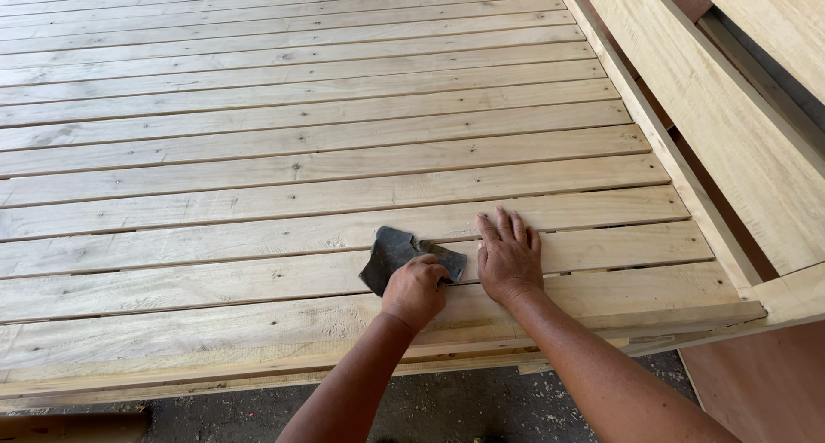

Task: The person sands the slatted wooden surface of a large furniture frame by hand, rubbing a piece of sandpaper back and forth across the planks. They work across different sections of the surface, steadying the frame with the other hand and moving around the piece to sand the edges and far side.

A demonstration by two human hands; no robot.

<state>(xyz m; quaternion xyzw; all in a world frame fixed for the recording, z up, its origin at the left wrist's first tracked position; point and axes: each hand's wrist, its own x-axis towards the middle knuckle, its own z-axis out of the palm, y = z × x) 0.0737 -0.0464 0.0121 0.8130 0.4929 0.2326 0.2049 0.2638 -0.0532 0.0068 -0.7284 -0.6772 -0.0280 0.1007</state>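
In the lower middle of the frame, the left hand (416, 290) has its fingers curled and clamped on a dark sandpaper sheet (391, 256), which lies on the wooden slats (258, 164). Just to its right, the right hand (509, 258) rests flat on the slats, fingers straight and close together.

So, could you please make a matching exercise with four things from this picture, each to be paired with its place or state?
Things:
1. left hand
2. right hand
3. dark sandpaper sheet
4. upright wooden side board

Places or states:
A. lies flat, fingers spread, on a slat
B. stands along the right edge of the slatted frame
C. closed on the sheet's edge
D. crumpled, lying across two slats

Pairs: 1-C, 2-A, 3-D, 4-B
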